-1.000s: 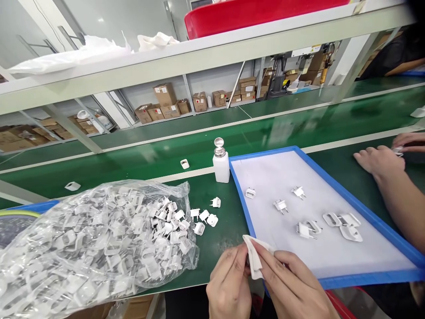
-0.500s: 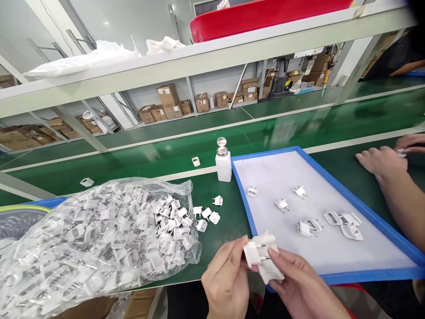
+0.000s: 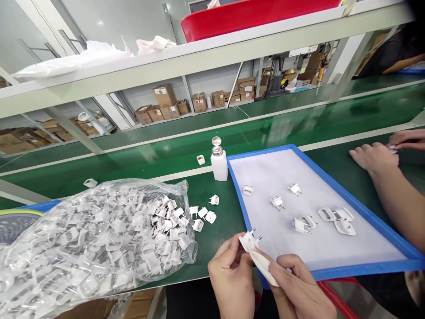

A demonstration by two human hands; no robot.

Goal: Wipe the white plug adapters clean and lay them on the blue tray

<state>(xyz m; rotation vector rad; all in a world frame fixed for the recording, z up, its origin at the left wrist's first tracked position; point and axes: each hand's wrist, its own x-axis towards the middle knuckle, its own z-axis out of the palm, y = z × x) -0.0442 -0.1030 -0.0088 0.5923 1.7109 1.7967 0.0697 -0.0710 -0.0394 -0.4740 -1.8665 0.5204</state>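
My left hand [image 3: 230, 270] pinches a white two-pin plug piece [image 3: 247, 241], its metal pins pointing up and to the right. In my right hand [image 3: 295, 279] is a folded white cloth [image 3: 265, 266], gripped between thumb and fingers, with its far end against the plug piece. Both hands are over the table's front edge, by the near left corner of a blue-rimmed tray [image 3: 244, 208]. Several like plug pieces [image 3: 277, 203] lie spread on the tray's white surface. To the left, a clear plastic bag [image 3: 109, 230] is full of them, and a few loose ones [image 3: 210, 216] lie beside its mouth.
A white pump bottle [image 3: 219, 165] stands at the tray's far left corner. Two white pieces lie on the green conveyor [image 3: 166, 161] beyond. At right, a co-worker's hands [image 3: 378, 157] hold something small and white. A shelf beam [image 3: 206, 60] crosses above, carrying a red tray [image 3: 259, 17].
My left hand has turned the plug piece so its pins now point up and right. The cloth has shifted from behind the plug to its lower right side. The view has shifted slightly.
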